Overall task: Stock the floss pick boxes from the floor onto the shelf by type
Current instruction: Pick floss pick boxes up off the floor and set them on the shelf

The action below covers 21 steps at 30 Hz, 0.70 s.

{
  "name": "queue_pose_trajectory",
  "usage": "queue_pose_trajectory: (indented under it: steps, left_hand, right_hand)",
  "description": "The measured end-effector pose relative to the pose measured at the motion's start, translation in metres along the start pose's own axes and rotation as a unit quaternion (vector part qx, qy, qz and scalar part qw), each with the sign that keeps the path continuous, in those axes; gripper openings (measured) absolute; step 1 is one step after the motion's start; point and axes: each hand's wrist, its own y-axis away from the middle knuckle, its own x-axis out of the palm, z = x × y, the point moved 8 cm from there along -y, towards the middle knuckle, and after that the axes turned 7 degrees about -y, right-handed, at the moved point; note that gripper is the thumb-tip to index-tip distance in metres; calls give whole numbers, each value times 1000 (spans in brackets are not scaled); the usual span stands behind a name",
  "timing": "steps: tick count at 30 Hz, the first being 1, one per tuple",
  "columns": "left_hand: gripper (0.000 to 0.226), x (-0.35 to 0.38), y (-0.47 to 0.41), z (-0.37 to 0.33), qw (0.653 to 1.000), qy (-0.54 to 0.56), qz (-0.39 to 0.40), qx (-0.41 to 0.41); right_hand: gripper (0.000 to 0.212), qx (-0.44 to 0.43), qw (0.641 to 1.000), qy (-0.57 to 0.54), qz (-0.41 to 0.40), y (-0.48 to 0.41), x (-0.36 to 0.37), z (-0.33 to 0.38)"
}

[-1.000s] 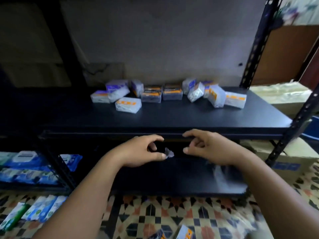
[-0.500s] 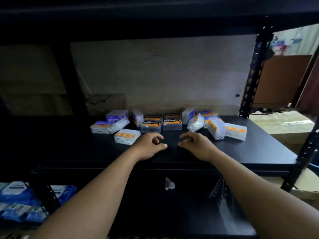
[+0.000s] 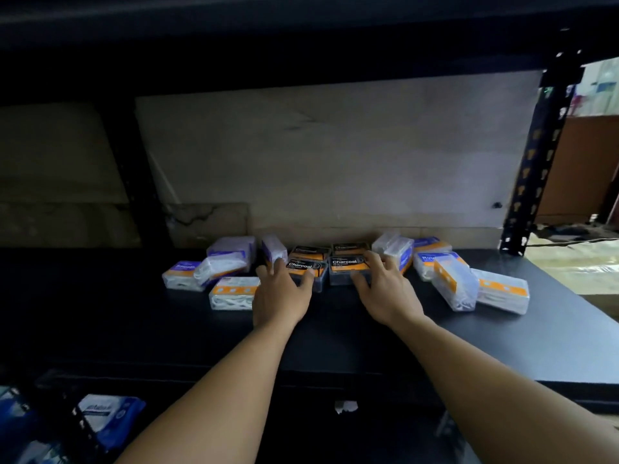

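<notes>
Several floss pick boxes lie along the back of the black shelf (image 3: 134, 329). Two dark Charcoal boxes stand side by side in the middle, with two more Charcoal boxes (image 3: 350, 247) behind them. My left hand (image 3: 281, 296) grips the left Charcoal box (image 3: 306, 266), thumb on its front and fingers round its left end. My right hand (image 3: 385, 293) grips the right Charcoal box (image 3: 346, 266) the same way at its right end. Purple Smooth boxes (image 3: 182, 272) and an orange-banded box (image 3: 234, 291) lie to the left. Orange-banded boxes (image 3: 452, 283) lie tumbled to the right.
The upper shelf (image 3: 301, 28) hangs low overhead. A black slotted post (image 3: 536, 162) stands at the right rear corner. Blue wipe packs (image 3: 107, 416) sit on a lower rack at the left. A paper scrap (image 3: 345, 406) lies on the lower shelf.
Both hands rose from below the shelf edge, moved across the shelf to the back, and now hold the two front Charcoal boxes. The view tilted up.
</notes>
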Motion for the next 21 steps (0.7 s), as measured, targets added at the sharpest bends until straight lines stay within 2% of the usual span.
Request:
queue_pose_trajectory:
  steps: [7, 10, 14, 16, 19, 21]
  left_hand:
    - [78, 9, -17, 3, 999, -33, -6, -25]
    - [79, 10, -18, 4, 1000, 2, -5, -21]
    - [71, 6, -13, 7, 996, 87, 9, -27]
    - [67, 5, -11, 7, 989, 145, 5, -19]
    - [68, 2, -10, 6, 974, 225, -3, 14]
    - [66, -1, -8, 5, 962, 270, 4, 30]
  right_hand:
    - [65, 9, 999, 36, 39, -20, 18, -8]
    - [54, 0, 999, 35, 29, -18, 15, -6]
    - [41, -48, 998, 34, -1, -12, 8, 4]
    - [49, -46, 999, 21, 3, -11, 8, 3]
    - [79, -4, 999, -9, 34, -9, 8, -3]
    - [86, 20, 999, -19, 44, -7, 7, -6]
